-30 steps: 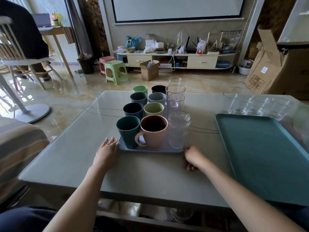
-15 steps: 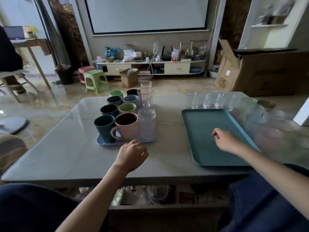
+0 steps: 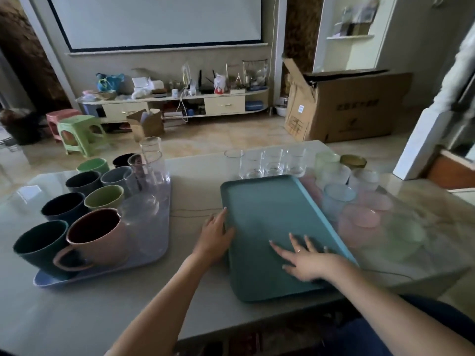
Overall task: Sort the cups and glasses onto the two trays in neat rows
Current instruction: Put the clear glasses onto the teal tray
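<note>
Hands are steadying the teal tray (image 3: 259,201) (still bare): left hand (image 3: 216,233) touching its edge, right hand (image 3: 307,260) lying flat inside. Filling it, probably with clear glasses (image 3: 267,163), is coming next.

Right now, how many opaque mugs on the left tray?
8, in two columns on the blue tray: teal, navy, dark grey, green; pink, olive, grey, black. The glasses could hide more.

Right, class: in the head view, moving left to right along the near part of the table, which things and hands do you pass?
Dark green cup → pink mug → left hand at the teal tray's left edge → right hand flat on that tray → pink glass.
</note>
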